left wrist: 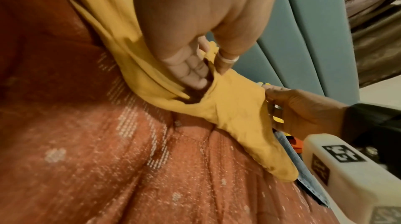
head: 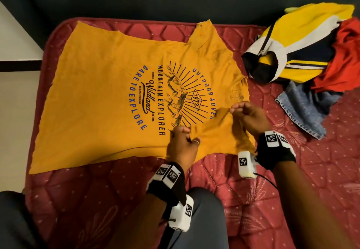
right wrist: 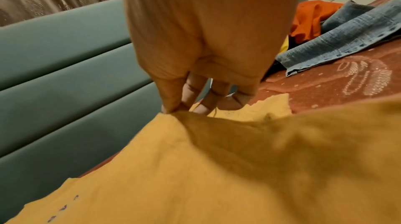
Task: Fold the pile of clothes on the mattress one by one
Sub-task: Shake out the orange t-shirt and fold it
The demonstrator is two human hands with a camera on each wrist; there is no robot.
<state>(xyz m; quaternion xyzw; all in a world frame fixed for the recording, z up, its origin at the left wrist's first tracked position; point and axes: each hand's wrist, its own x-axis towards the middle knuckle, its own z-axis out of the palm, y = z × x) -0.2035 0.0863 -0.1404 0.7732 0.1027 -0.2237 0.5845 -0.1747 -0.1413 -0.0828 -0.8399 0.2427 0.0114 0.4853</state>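
A mustard-yellow cotton T-shirt with a dark and blue printed mountain graphic lies spread, print up, across a red quilted mattress with pale dotted patterns. Its near sleeve is folded in over the print.

The left hand, wearing a silver ring, has its fingers curled round a bunched fold of the shirt near the lower edge of the print. The right hand pinches the same sleeve fabric between thumb and fingertip, lifting it slightly; the other fingers hang loosely bent. The two hands are near each other.

On the far right of the mattress, just beside the shirt's collar, rests a loose pile of clothes: a yellow, white and navy striped garment, something red, and what appears to be blue denim.

A teal padded panel runs behind the mattress.
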